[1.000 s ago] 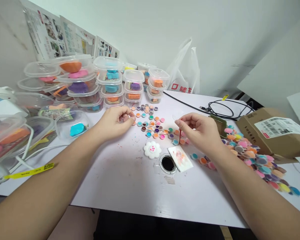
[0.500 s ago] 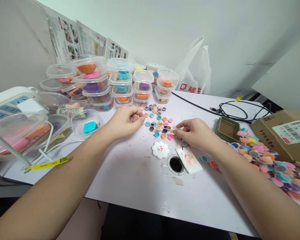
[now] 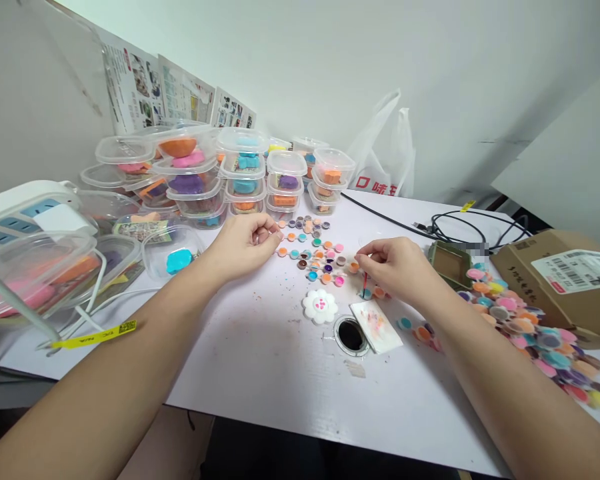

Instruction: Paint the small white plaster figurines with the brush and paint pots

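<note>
My right hand [image 3: 393, 267] pinches a thin red brush [image 3: 365, 285], its tip pointing down at a teal paint pot just behind a paint-stained white pad [image 3: 379, 327]. My left hand [image 3: 250, 241] has its fingers curled together at the left end of the rows of small paint pots [image 3: 329, 269]; whether it holds a pot strip is too small to tell. A white flower-shaped piece [image 3: 321, 306] with pink dots in its middle lies between the hands, nearer me. Beside the pad is a round container of dark liquid [image 3: 351, 335].
Stacked clear tubs [image 3: 243, 175] with coloured clay stand at the back left, near a power strip [image 3: 25, 213]. At the right are a green tray [image 3: 450, 263], a cardboard box [image 3: 560, 287], heaped paint pots [image 3: 550, 340] and black cable [image 3: 460, 223]. A plastic bag [image 3: 385, 150] stands behind.
The view has shifted slightly. My right hand has moved a little with the brush, whose tip is now by the teal pot instead of over the pad's edge. My left hand is almost unchanged.
</note>
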`<state>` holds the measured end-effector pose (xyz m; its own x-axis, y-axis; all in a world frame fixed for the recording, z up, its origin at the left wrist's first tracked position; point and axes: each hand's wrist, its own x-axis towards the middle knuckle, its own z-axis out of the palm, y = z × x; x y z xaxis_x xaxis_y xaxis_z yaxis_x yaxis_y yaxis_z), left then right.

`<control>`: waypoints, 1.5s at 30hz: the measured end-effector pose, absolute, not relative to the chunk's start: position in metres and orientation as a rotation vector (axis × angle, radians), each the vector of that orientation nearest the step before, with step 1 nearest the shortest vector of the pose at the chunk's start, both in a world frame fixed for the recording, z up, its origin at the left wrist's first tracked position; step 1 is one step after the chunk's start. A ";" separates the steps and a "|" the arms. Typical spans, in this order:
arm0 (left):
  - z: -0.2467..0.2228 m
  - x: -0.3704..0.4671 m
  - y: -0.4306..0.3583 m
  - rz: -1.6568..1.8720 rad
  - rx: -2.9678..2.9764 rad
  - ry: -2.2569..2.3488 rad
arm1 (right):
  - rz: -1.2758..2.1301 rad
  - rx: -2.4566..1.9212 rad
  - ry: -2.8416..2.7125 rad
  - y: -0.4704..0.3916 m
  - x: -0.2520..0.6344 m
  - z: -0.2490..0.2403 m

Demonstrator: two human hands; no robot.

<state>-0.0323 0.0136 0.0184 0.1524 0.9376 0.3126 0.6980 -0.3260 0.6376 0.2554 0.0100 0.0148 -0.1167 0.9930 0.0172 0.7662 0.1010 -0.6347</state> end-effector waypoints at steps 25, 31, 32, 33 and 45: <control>0.026 -0.023 -0.006 0.447 2.238 0.988 | 0.784 -1.235 -2.045 -0.031 0.208 0.023; 0.026 -0.024 -0.005 0.489 2.202 1.017 | 0.822 -1.224 -1.859 -0.032 0.210 0.025; 0.027 -0.025 -0.004 0.496 2.203 1.032 | 0.842 -1.196 -1.786 -0.032 0.211 0.026; 0.028 -0.025 -0.004 0.499 2.201 1.048 | 0.858 -1.163 -1.711 -0.032 0.212 0.027; 0.033 -0.030 -0.005 0.499 2.162 1.058 | 0.803 -0.920 -1.389 -0.041 0.214 0.028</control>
<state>-0.0296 -0.0050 0.0326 0.5982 0.8000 0.0456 0.5436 -0.4469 0.7104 0.2140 -0.0409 0.0282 0.0403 0.8937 0.4468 0.0592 0.4443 -0.8939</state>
